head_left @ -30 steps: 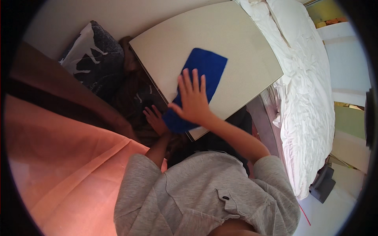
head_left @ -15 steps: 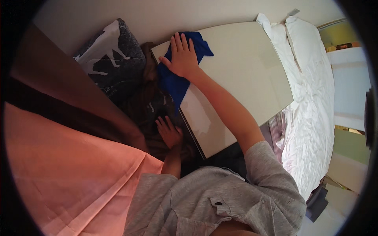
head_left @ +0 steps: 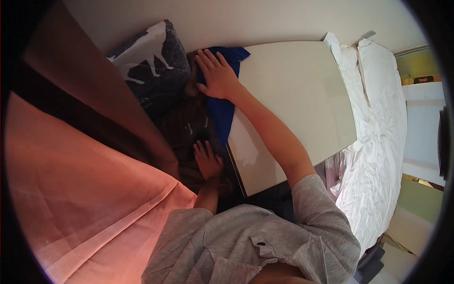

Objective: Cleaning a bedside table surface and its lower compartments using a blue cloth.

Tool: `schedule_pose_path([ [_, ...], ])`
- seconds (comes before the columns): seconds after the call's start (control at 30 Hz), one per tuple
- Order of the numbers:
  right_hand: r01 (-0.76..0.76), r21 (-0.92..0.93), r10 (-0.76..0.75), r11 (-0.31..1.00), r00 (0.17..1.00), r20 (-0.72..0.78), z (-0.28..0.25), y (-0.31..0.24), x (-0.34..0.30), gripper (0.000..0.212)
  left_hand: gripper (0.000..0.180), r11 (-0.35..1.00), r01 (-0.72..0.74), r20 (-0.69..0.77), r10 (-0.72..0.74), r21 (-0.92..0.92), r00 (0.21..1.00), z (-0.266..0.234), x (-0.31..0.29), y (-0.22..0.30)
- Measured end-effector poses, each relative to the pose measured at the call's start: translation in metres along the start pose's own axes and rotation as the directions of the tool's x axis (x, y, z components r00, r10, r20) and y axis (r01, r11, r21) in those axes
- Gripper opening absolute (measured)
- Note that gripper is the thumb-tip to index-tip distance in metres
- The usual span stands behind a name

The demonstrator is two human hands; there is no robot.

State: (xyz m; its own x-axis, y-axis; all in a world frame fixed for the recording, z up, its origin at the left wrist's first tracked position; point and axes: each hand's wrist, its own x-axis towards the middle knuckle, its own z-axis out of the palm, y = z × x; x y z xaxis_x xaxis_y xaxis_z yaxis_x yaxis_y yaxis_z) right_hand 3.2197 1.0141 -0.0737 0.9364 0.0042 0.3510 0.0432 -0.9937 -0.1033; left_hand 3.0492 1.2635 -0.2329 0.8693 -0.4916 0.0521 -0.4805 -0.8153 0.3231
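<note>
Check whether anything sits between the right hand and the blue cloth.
Nothing visible does: the right hand lies flat on the blue cloth, which hangs over the corner of the white tabletop.

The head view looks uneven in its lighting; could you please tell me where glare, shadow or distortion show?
Head view: fisheye bends the white tabletop edges; a dark vignette rings the frame; the pink curtain glows backlit; the right hand on the blue cloth is sharp.

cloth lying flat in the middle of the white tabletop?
No: the blue cloth hangs over the white tabletop's left edge, pressed there by the right hand.
</note>
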Motion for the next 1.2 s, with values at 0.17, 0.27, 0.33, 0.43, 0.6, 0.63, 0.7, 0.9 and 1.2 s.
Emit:
schedule_pose_path([
  [0.17, 0.099, 0.089, -0.104, 0.991, 0.993, 0.052, -0.025, -0.030, -0.061, 0.077, 0.077, 0.998, 0.028, -0.007, -0.027, 0.065, 1.000, 0.002, -0.002, -0.011],
  [0.27, 0.060, 0.192, -0.072, 0.980, 0.996, 0.058, -0.045, -0.011, -0.103, 0.075, 0.077, 0.999, 0.026, -0.015, -0.026, 0.038, 1.000, 0.004, -0.003, -0.012],
  [0.33, -0.130, 0.194, 0.114, 0.972, 0.989, 0.093, -0.066, 0.024, -0.131, 0.074, 0.077, 0.999, 0.030, -0.013, -0.030, 0.020, 0.999, -0.001, 0.004, -0.008],
  [0.43, -0.373, 0.012, 0.373, 0.928, 0.928, 0.019, -0.074, 0.114, -0.159, 0.073, 0.077, 0.999, 0.048, 0.000, -0.048, 0.022, 0.999, -0.005, -0.002, -0.008],
  [0.6, -0.623, -0.223, 0.628, 0.749, 0.776, -0.057, -0.072, 0.254, -0.157, 0.068, 0.078, 0.999, 0.023, -0.030, -0.024, -0.047, 0.999, -0.001, 0.003, -0.002],
  [0.63, -0.644, -0.238, 0.648, 0.727, 0.758, -0.073, -0.071, 0.262, -0.146, 0.067, 0.078, 0.999, 0.013, -0.032, -0.014, -0.037, 0.999, -0.001, 0.003, -0.004],
  [0.7, -0.610, -0.298, 0.633, 0.734, 0.774, -0.022, -0.045, 0.237, -0.104, 0.064, 0.078, 1.000, 0.005, -0.045, -0.006, -0.025, 0.999, 0.001, 0.002, -0.004],
  [0.9, -0.057, 0.079, 0.069, 0.995, 0.985, -0.160, 0.007, 0.046, -0.006, 0.053, 0.078, 1.000, 0.009, -0.017, -0.009, 0.009, 1.000, -0.002, -0.002, -0.010],
  [1.2, -0.164, 0.175, 0.193, 0.971, 0.967, -0.166, 0.002, 0.066, 0.010, 0.033, 0.078, 0.999, 0.025, -0.030, -0.024, 0.038, 0.999, 0.001, 0.000, -0.010],
])
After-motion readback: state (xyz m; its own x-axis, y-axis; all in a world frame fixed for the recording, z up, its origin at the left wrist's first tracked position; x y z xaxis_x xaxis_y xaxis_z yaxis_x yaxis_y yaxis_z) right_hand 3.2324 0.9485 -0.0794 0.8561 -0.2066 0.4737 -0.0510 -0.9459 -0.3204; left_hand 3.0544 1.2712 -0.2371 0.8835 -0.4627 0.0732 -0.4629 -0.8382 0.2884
